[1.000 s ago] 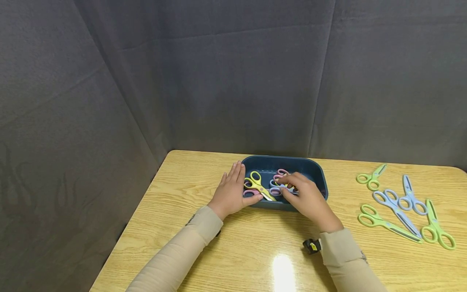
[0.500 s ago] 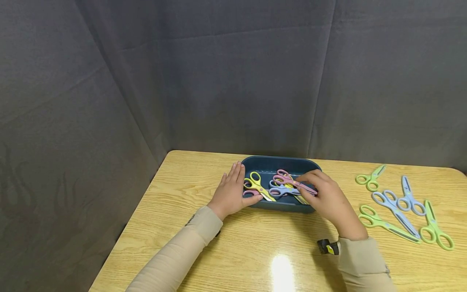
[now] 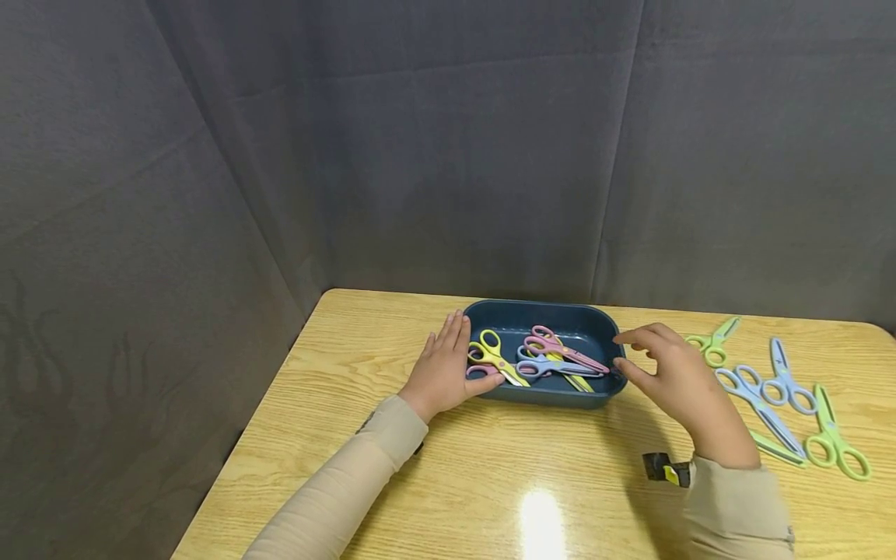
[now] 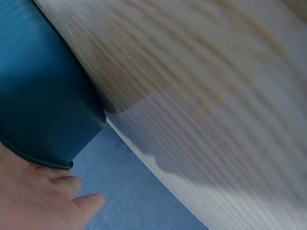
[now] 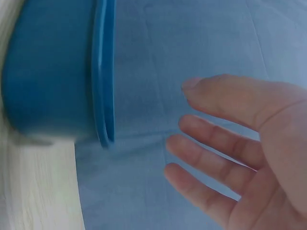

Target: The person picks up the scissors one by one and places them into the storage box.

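My left hand (image 3: pixel 442 364) rests against the left end of the dark blue bin (image 3: pixel 553 400), fingers straight along its rim and thumb over the near left corner. In the bin lie yellow scissors (image 3: pixel 491 356) at the left. Pink scissors (image 3: pixel 560 349) cross over blue scissors (image 3: pixel 560 367) further right, with yellow blades partly hidden below. More pink handles show at the left end. Just beyond the right end of the bin is my right hand (image 3: pixel 682 381), thumb and fingers apart. In the right wrist view the right hand (image 5: pixel 235 148) holds nothing and stands clear of the bin wall (image 5: pixel 53 72).
Several scissors lie on the table at the right: small green scissors (image 3: pixel 715 344), two blue pairs, and green scissors (image 3: pixel 833 435) at the far right. Another green pair is partly hidden behind the right arm. Grey curtains (image 3: pixel 455 179) hang behind and left of the table (image 3: pixel 476 482).
My right hand has let go of the pink scissors, which now lie across the blue pair, and has moved right, out of the bin. The left hand has not moved.
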Tool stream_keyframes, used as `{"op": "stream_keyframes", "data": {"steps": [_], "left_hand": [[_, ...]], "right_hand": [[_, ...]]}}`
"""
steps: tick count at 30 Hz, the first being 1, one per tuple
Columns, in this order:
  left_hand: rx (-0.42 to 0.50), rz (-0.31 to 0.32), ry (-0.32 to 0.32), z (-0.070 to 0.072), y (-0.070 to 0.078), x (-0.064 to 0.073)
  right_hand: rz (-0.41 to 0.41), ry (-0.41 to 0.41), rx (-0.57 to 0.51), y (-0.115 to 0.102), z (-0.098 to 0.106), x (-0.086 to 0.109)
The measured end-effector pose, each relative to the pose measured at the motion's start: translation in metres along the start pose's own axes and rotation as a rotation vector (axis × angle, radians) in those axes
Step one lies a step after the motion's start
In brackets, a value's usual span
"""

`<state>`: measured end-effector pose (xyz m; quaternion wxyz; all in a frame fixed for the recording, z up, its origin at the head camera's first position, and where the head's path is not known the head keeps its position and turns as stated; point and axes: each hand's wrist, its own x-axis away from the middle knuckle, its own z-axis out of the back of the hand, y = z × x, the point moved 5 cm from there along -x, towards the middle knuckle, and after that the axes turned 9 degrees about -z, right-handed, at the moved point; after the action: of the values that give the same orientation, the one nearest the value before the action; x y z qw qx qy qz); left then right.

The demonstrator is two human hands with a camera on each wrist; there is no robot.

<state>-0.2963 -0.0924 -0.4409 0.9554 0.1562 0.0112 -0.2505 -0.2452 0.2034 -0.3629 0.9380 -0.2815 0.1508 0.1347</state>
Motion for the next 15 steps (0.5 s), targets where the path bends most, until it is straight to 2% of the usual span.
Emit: {"op": "stream_keyframes", "data": {"steps": [4, 8, 15], "left_hand": [[0.007, -0.003, 0.000, 0.001, 0.001, 0.000], [0.005, -0.005, 0.001, 0.000, -0.001, 0.000], [0.009, -0.005, 0.003, -0.001, -0.002, 0.000]], "right_hand": [[0.007, 0.037, 0.015, 0.009, 0.009, 0.003], [-0.022, 0.037, 0.035, 0.018, 0.018, 0.006], [-0.114, -0.067, 0.040, 0.039, 0.025, 0.011]]}}
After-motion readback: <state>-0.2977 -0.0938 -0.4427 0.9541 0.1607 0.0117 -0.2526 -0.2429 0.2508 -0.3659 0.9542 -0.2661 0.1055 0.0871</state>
